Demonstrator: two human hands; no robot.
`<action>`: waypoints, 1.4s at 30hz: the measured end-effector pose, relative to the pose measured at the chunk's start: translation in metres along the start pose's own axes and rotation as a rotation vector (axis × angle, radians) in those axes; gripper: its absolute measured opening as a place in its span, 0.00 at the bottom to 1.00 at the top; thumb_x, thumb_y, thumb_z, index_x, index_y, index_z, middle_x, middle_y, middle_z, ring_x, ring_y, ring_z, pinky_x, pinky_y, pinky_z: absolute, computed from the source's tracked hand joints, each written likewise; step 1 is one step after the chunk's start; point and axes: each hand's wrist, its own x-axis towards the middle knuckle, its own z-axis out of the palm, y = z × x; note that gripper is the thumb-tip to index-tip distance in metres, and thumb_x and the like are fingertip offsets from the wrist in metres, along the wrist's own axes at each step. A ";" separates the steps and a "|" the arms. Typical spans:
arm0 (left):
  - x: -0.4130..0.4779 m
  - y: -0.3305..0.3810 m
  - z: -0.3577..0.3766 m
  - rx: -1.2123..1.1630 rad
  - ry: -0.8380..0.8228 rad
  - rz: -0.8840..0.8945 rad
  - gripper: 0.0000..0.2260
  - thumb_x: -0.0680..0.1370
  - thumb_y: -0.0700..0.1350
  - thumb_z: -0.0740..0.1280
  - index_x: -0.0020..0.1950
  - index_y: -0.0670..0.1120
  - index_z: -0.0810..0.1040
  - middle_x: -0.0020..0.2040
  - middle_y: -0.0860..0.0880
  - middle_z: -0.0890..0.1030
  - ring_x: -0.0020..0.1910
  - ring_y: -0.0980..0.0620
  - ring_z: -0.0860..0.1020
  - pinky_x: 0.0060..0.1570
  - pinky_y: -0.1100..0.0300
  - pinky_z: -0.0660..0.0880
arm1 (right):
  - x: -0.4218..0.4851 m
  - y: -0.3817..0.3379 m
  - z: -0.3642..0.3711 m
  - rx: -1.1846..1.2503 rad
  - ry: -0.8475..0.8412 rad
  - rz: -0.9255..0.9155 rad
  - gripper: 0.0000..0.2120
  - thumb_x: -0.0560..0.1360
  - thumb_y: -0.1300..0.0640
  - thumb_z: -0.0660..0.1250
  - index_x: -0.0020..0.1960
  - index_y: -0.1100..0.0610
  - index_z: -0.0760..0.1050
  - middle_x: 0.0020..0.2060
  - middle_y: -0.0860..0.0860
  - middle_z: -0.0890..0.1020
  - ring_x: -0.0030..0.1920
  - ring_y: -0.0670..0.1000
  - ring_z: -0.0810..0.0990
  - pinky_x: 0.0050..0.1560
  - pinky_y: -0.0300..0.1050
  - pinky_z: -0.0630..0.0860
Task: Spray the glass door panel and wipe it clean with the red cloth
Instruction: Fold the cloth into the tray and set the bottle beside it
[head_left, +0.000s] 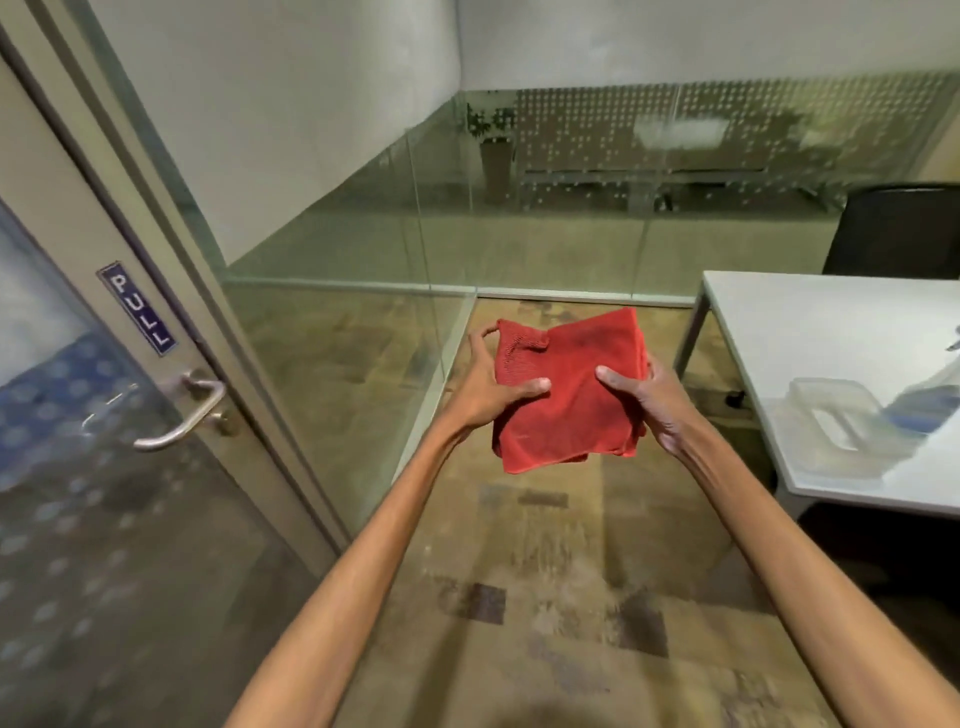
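Note:
I hold a folded red cloth (566, 395) in front of me with both hands, over the carpet. My left hand (485, 387) grips its left edge, thumb on top. My right hand (652, 402) grips its right edge, thumb also on top. The glass door panel (78, 493) stands at the far left, dotted with a frosted pattern, in a beige frame with a blue PULL sign (137, 309) and a metal lever handle (182, 413). At the right edge, on the table, a blurred blue and clear object (930, 395) may be a spray bottle; I cannot tell.
A white table (831, 338) stands at the right with a clear plastic container (831, 426) on it. A black chair (898, 234) sits behind it. Glass partition walls (363, 291) run beside and beyond the door. Patterned carpet (545, 597) covers the floor.

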 end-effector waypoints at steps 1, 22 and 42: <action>0.006 0.002 0.013 -0.021 -0.014 -0.035 0.44 0.69 0.39 0.79 0.74 0.49 0.51 0.58 0.50 0.78 0.50 0.59 0.82 0.50 0.61 0.82 | 0.002 -0.001 -0.018 -0.011 0.011 0.006 0.22 0.67 0.56 0.79 0.59 0.51 0.78 0.53 0.50 0.86 0.50 0.47 0.85 0.46 0.39 0.81; 0.146 0.041 0.282 0.065 0.075 0.168 0.19 0.77 0.39 0.71 0.67 0.50 0.75 0.61 0.46 0.80 0.59 0.47 0.79 0.60 0.46 0.77 | 0.061 -0.030 -0.311 -0.097 0.116 -0.055 0.27 0.69 0.54 0.79 0.65 0.47 0.75 0.61 0.52 0.80 0.61 0.58 0.81 0.52 0.51 0.83; 0.330 0.036 0.462 0.241 -0.216 0.170 0.34 0.60 0.33 0.78 0.65 0.46 0.77 0.63 0.49 0.78 0.62 0.50 0.75 0.63 0.59 0.73 | 0.163 -0.024 -0.519 -0.428 0.285 -0.090 0.28 0.70 0.58 0.79 0.66 0.50 0.72 0.61 0.51 0.78 0.59 0.54 0.78 0.53 0.43 0.78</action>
